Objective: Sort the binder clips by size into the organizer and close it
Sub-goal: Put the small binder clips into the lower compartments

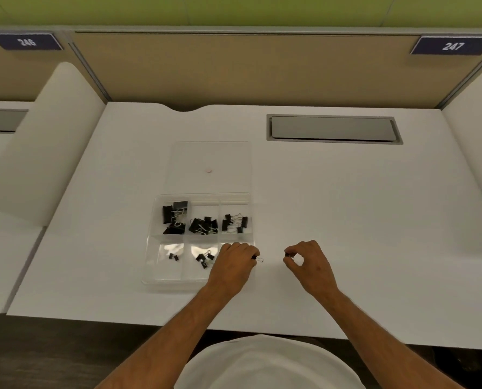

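A clear plastic organizer [150,276] lies on the white desk with its lid [210,153] folded open behind it. Black binder clips fill its back row: large ones [175,216] at the left, medium ones [203,225] in the middle, smaller ones [235,222] at the right. The front row holds tiny clips [173,257] at the left and small clips [204,259] in the middle. My left hand [234,263] hovers over the front right compartment and pinches a small clip [258,259]. My right hand [308,262], just right of the organizer, pinches another small clip [289,255].
A grey cable hatch [332,129] is set into the desk at the back right. White curved dividers [46,141] stand at both sides, and a tan partition closes the back. The desk's front edge runs just before my body.
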Demonstrator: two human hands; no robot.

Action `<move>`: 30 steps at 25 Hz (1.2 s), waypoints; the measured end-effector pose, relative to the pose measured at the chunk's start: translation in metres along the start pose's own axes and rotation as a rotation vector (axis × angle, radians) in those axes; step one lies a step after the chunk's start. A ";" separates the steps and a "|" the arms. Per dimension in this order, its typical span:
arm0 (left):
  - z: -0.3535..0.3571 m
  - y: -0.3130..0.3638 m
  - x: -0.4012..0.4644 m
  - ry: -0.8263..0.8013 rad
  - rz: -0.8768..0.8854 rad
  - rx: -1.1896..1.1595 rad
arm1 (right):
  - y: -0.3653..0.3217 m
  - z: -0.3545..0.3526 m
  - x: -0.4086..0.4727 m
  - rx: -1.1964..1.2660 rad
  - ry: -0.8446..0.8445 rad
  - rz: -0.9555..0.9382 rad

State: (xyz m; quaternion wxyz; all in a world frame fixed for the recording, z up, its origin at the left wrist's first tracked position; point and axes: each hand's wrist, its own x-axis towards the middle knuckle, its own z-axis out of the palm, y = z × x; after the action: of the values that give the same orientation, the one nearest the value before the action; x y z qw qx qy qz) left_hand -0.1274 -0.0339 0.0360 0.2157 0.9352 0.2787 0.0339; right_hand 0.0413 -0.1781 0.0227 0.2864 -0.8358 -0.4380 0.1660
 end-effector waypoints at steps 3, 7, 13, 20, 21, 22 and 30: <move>-0.024 -0.043 -0.026 0.070 -0.125 -0.093 | -0.028 0.026 -0.002 0.027 -0.003 -0.015; -0.045 -0.111 -0.060 0.163 -0.259 -0.095 | -0.061 0.061 -0.010 0.076 0.012 0.045; -0.052 -0.172 -0.078 0.152 -0.232 0.121 | -0.083 0.099 -0.014 0.134 0.014 0.106; -0.049 -0.192 -0.075 0.043 -0.209 0.163 | -0.102 0.108 -0.018 0.102 0.060 0.142; -0.049 -0.194 -0.075 0.044 -0.202 0.156 | -0.103 0.109 -0.018 0.093 0.058 0.144; -0.049 -0.196 -0.075 0.046 -0.196 0.147 | -0.104 0.111 -0.017 0.086 0.053 0.146; -0.055 -0.202 -0.075 0.123 -0.130 -0.012 | -0.133 0.120 -0.002 0.077 0.043 0.040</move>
State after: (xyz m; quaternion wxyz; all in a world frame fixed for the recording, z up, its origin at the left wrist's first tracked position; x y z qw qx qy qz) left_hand -0.3030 0.0991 0.0043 0.2056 0.9100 0.3514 0.0787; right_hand -0.1081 -0.0791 0.0119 0.3242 -0.8363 -0.4081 0.1703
